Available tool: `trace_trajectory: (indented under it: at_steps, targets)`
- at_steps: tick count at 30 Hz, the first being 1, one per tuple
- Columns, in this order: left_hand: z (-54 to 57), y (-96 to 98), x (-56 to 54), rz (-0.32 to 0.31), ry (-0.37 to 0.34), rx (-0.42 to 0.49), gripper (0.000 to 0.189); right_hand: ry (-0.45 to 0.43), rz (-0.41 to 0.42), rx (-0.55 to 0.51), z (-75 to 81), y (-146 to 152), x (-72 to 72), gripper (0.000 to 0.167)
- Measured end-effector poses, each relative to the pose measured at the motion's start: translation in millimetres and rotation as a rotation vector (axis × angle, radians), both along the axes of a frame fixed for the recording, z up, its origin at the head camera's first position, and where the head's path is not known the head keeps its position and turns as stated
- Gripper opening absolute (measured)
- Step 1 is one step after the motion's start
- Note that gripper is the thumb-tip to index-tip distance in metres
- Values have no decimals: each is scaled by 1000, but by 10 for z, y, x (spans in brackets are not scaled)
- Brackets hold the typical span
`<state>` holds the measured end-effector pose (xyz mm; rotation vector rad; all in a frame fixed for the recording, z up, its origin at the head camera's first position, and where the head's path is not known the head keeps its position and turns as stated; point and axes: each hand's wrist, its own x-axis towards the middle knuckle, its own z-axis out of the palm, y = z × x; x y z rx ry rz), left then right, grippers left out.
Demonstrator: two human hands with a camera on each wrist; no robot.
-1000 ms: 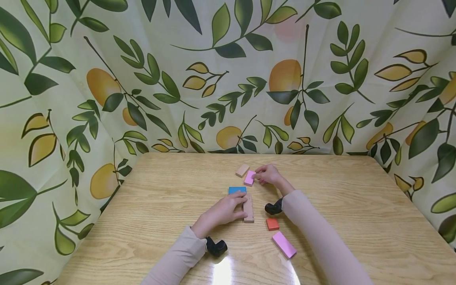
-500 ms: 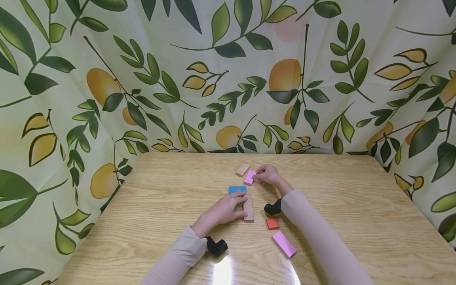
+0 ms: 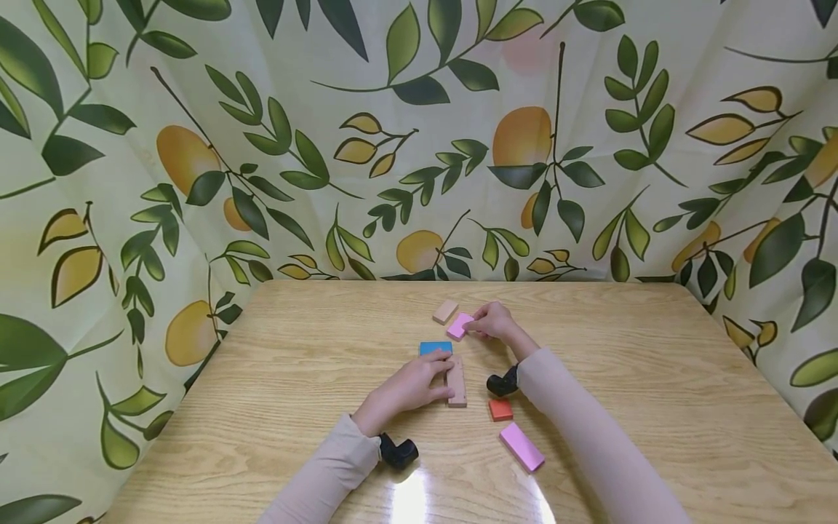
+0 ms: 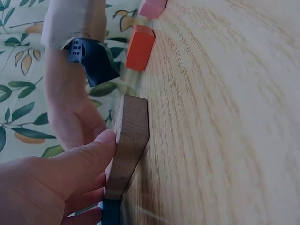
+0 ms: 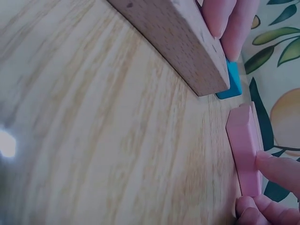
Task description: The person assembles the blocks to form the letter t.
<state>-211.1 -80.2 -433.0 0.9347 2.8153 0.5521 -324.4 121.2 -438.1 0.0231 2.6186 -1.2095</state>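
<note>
"What's the right hand (image 3: 492, 320) doing on your feed?"

"I see it pinching the small pink block (image 3: 457, 327) from its three o'clock side. My right wrist camera shows one fingertip on the block and more fingers bent against its end."

"And where is that block?"

"Taking the table's far edge as twelve, it's on the table (image 3: 327, 327) at twelve o'clock from the long wooden block (image 3: 457, 378). A small wooden block (image 3: 445, 311) sits just beside it at about ten-thirty; I can't tell from here whether those two touch."

"The left hand (image 3: 412, 386)?"

"It comes in from eight o'clock with thumb and fingers apart, resting on the long wooden block. I have the thumb near that block's six o'clock end and the fingertips nearer its twelve o'clock end."

"Anything by those fingertips?"

"Yes, the blue block (image 3: 435, 348), at eleven o'clock from the long wooden one and partly hidden under the fingers."

"What's on the near side?"

"From the long wooden block I get the orange-red block (image 3: 500, 410) at four o'clock, under the right sleeve's (image 3: 589, 437) left side. Further along, between four and five, lies the long pink block (image 3: 521, 447), slanting from ten to four. At twelve, behind the table, hangs a leaf-and-fruit cloth (image 3: 419, 182)."
</note>
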Motion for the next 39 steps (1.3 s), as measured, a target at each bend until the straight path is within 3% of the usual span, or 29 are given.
trace_trajectory:
  at_steps: [7,16,39]
  targets:
    - [-14,1,-3,5,-7,-11,52,9,6,21,3,16,24,29]
    - [-9,0,6,13,-9,-13,53,92,15,-83,-28,102,-8,35]
    - [-17,-11,-13,8,-11,-6,53,205,295,-47,-50,141,-84,35]
